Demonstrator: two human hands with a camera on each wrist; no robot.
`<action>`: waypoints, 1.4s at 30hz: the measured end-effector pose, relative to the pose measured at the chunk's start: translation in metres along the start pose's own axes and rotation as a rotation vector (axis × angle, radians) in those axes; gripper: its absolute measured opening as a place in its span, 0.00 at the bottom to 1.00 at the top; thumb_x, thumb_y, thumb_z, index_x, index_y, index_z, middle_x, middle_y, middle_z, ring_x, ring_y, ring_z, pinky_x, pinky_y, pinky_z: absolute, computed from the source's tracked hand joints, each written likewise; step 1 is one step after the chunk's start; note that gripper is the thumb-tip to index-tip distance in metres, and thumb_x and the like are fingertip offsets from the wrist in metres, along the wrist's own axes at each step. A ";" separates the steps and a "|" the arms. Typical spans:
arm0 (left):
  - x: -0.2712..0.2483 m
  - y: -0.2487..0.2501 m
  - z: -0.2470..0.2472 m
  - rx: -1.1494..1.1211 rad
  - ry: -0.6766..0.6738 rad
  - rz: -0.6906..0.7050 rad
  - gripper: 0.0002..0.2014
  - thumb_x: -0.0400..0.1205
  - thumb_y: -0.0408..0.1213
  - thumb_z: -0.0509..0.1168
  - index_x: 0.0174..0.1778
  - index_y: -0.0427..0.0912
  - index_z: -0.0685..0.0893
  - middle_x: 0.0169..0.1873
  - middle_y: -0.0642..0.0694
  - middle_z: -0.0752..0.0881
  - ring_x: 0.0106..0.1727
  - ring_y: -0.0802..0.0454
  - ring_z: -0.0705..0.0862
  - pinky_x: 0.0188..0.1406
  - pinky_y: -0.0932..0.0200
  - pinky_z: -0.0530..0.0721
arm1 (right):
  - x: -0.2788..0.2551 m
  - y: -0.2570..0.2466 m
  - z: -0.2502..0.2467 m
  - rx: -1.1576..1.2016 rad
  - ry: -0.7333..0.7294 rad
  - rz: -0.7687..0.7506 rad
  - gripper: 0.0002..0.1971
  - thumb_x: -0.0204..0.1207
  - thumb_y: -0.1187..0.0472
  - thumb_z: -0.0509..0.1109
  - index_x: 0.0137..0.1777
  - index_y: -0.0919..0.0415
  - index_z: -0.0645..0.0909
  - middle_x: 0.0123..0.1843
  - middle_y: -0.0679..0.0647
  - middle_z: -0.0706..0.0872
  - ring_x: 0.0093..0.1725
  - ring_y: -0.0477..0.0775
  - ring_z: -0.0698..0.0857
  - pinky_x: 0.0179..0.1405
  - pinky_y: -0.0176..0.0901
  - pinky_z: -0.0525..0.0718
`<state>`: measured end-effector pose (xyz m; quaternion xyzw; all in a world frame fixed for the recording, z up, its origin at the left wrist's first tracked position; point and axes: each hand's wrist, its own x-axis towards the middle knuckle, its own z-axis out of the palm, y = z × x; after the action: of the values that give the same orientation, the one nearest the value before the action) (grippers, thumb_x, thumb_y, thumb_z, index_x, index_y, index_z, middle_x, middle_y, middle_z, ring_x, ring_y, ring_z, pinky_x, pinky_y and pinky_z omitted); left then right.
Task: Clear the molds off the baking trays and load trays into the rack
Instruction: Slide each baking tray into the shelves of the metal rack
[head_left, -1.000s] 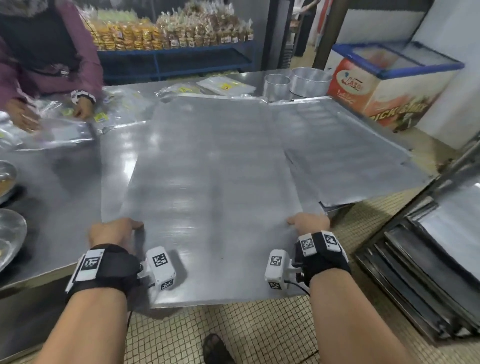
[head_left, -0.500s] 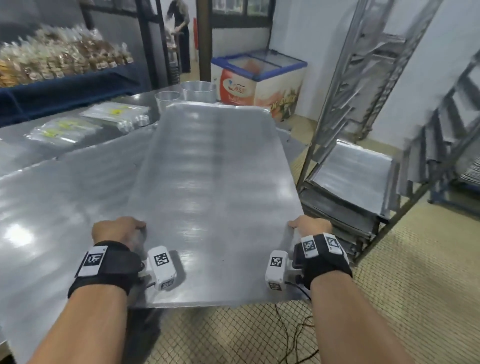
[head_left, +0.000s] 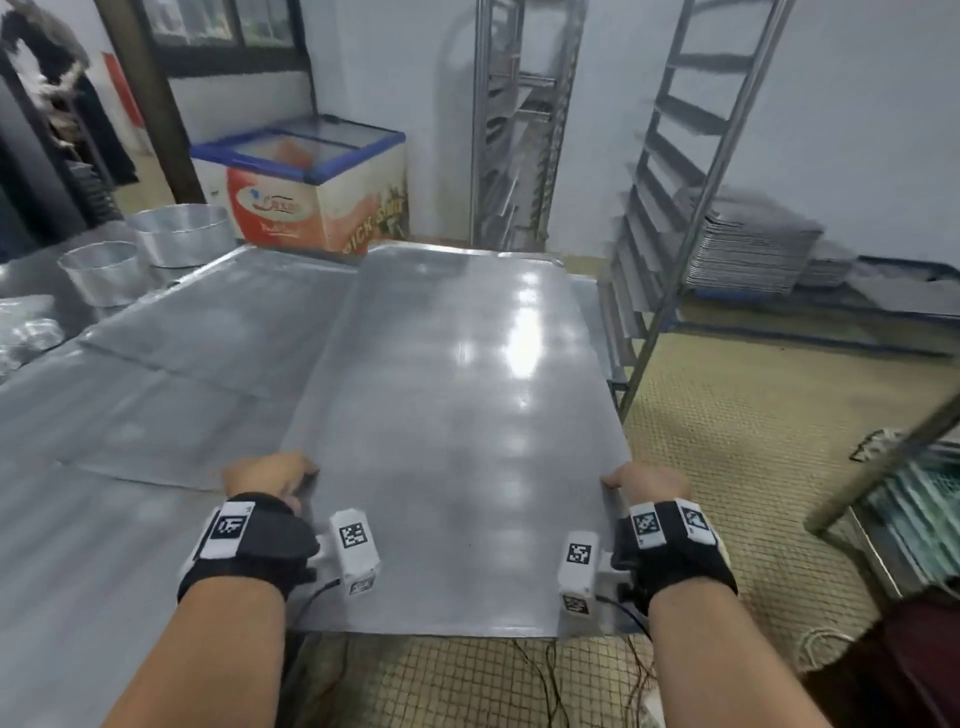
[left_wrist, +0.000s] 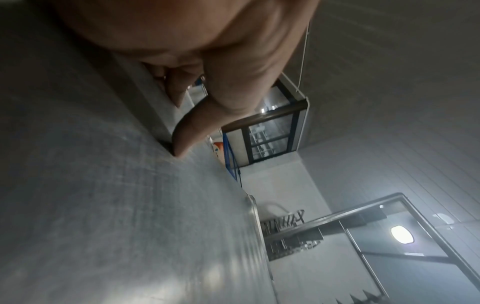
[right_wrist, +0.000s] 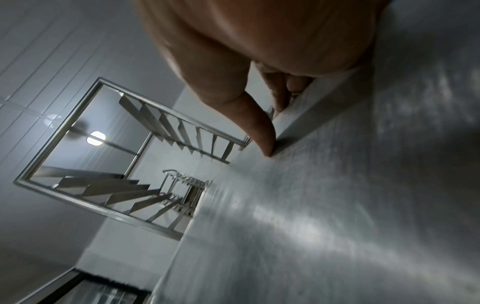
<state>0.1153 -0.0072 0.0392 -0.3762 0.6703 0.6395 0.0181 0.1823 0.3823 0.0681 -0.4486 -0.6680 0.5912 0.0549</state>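
Note:
I hold a large bare metal baking tray level in front of me, lifted off the steel table. My left hand grips its left rim, thumb on top, fingers curled under. My right hand grips the right rim the same way, thumb pressing the top face. No molds lie on this tray. The metal tray rack stands just beyond the tray's far right corner, its angled runners seen from below in the right wrist view.
More flat trays lie on the table to the left, with two round metal tins behind them. A chest freezer stands at the back, a second rack by the wall, stacked trays at right.
I have turned right with the tray held in both hands. The table and the other person have slid out to the left, and the rack now stands close ahead on the right.

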 end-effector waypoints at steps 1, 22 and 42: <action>0.011 -0.002 0.008 0.017 -0.012 -0.007 0.17 0.67 0.32 0.78 0.50 0.30 0.85 0.49 0.42 0.82 0.50 0.48 0.80 0.51 0.48 0.83 | -0.003 -0.002 -0.003 0.029 -0.011 0.070 0.20 0.74 0.64 0.74 0.65 0.71 0.82 0.64 0.66 0.86 0.64 0.66 0.85 0.54 0.47 0.84; 0.040 0.034 0.237 -0.004 -0.057 -0.034 0.27 0.58 0.17 0.76 0.56 0.22 0.84 0.42 0.33 0.86 0.43 0.38 0.87 0.52 0.30 0.88 | 0.133 -0.053 -0.057 -0.009 0.171 0.253 0.03 0.73 0.76 0.71 0.45 0.76 0.81 0.31 0.57 0.80 0.27 0.54 0.76 0.16 0.36 0.72; 0.123 0.061 0.374 0.062 0.048 -0.084 0.09 0.72 0.19 0.73 0.32 0.32 0.81 0.41 0.35 0.88 0.43 0.37 0.88 0.54 0.32 0.88 | 0.332 -0.107 -0.011 -0.046 0.167 0.289 0.04 0.76 0.74 0.70 0.48 0.73 0.78 0.31 0.58 0.83 0.27 0.52 0.80 0.21 0.39 0.74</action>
<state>-0.1754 0.2530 -0.0391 -0.4186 0.6734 0.6080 0.0405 -0.0645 0.6218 0.0093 -0.5888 -0.6030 0.5380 0.0145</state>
